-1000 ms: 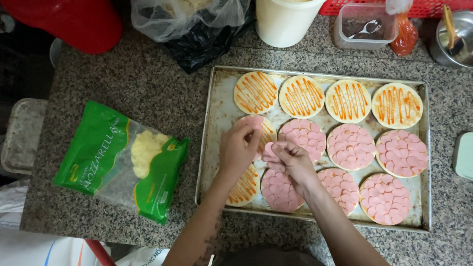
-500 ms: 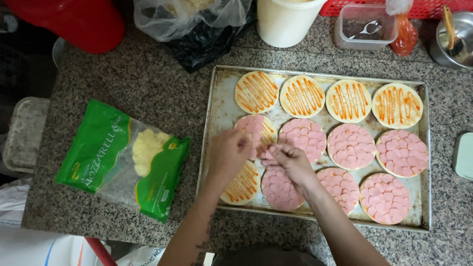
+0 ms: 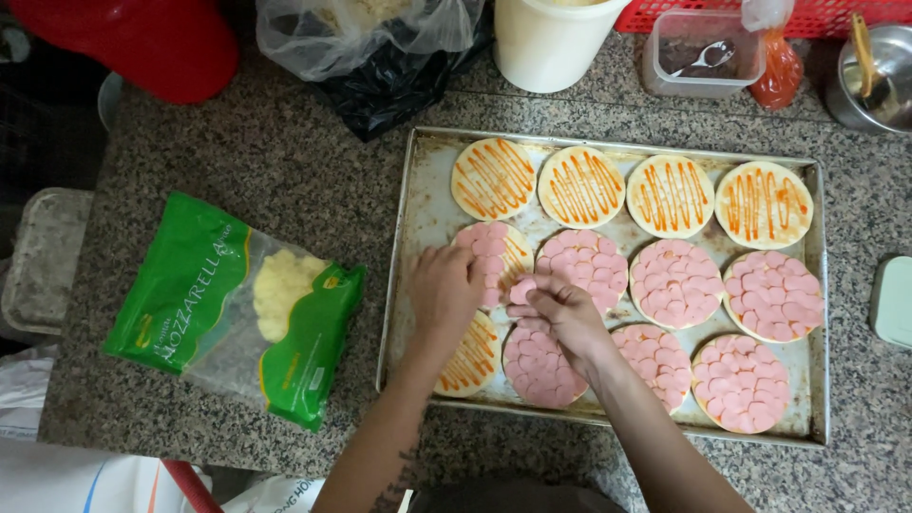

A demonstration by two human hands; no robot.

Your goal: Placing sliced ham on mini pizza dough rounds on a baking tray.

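A metal baking tray (image 3: 410, 256) holds several small round pizza bases. The back row, such as one base (image 3: 581, 186), has only orange sauce stripes; most others, like the base (image 3: 676, 282), are covered in pink sausage slices. My left hand (image 3: 443, 290) rests over a partly covered base (image 3: 494, 255) in the middle row, fingers down on it. My right hand (image 3: 560, 312) pinches pink sausage slices (image 3: 522, 289) beside that base. A sauce-only base (image 3: 472, 360) lies partly under my left wrist.
A green bag of shredded white cheese (image 3: 233, 304) lies left of the tray on the granite counter (image 3: 285, 161). Behind stand a white tub (image 3: 551, 43), plastic bags (image 3: 370, 47), a clear box with a spoon (image 3: 701, 59), a sauce bag (image 3: 781, 66) and a metal pot (image 3: 869, 81).
Both hands have shifted slightly left and toward me over the partly covered base; more pink slices lie on it than before.
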